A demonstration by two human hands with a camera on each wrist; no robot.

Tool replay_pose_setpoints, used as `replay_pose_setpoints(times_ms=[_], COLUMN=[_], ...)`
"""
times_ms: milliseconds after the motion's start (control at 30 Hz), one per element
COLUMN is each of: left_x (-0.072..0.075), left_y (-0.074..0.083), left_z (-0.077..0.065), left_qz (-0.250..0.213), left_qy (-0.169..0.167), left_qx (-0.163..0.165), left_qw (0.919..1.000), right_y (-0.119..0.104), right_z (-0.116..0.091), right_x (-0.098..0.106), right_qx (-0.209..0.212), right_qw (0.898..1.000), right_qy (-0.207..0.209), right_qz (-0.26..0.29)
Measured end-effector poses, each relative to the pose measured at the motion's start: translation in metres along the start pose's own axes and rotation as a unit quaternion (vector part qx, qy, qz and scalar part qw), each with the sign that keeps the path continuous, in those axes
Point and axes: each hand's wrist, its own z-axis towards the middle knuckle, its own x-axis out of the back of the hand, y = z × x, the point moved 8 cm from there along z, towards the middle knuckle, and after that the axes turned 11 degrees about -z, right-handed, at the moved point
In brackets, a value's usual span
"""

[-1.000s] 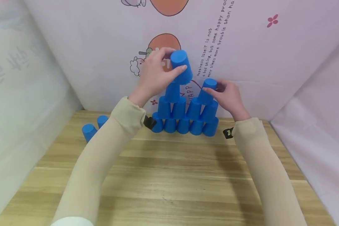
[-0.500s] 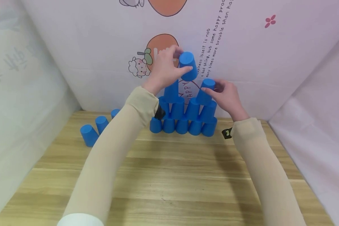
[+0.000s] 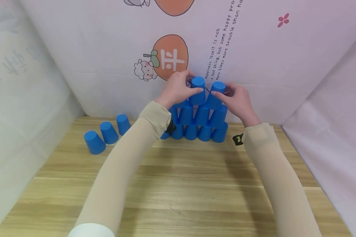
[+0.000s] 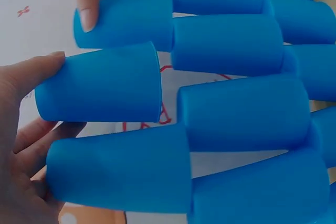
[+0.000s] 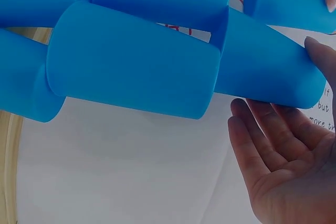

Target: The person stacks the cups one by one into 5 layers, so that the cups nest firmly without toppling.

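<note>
My left hand [image 3: 178, 88] holds a blue cup [image 3: 198, 97], upside down, between thumb and fingers. In the left wrist view that held cup [image 4: 100, 86] has its rim just short of the row beneath, beside another third-row cup [image 4: 121, 171]. My right hand [image 3: 238, 100] grips the right-hand cup [image 3: 215, 99] of the third row, thumb on one side and fingers on the other. The right wrist view shows this cup [image 5: 268, 61] seated on the second row. Below are a second row [image 3: 202, 115] and a bottom row [image 3: 191, 132] of upside-down blue cups. My left forearm hides part of the left end.
Three more upside-down blue cups [image 3: 109, 133] stand apart on the wooden table [image 3: 178, 191] at the left. A printed white backdrop [image 3: 249, 49] rises close behind the stack, with white sheets [image 3: 341, 131] along both sides.
My left hand has carried its cup rightward, then down, into the gap between the two third-row cups. The right hand stays on its cup. The three loose cups have come into fuller view.
</note>
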Motion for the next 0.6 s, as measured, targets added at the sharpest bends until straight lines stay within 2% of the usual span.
replay_pose_setpoints(times_ms=[200, 500, 600], left_x=[-0.0083, -0.0097, -0.0094], left_y=[-0.0018, -0.0049, -0.0058], left_z=[0.0034, 0.0066, 0.0074], left_qz=[0.055, 0.134, 0.137], left_qy=[0.011, 0.033, 0.034], left_qx=[-0.008, 0.019, 0.023], left_qw=[0.9984, 0.9902, 0.9897], right_y=[0.0005, 0.0011, 0.0016], right_z=[-0.0009, -0.0002, 0.0005], right_x=[-0.0006, -0.0009, -0.0005], right_qx=[-0.002, -0.003, -0.002], right_qw=[1.0, 1.0, 1.0], right_qy=[-0.004, -0.01, -0.006], right_qz=[0.001, 0.001, -0.001])
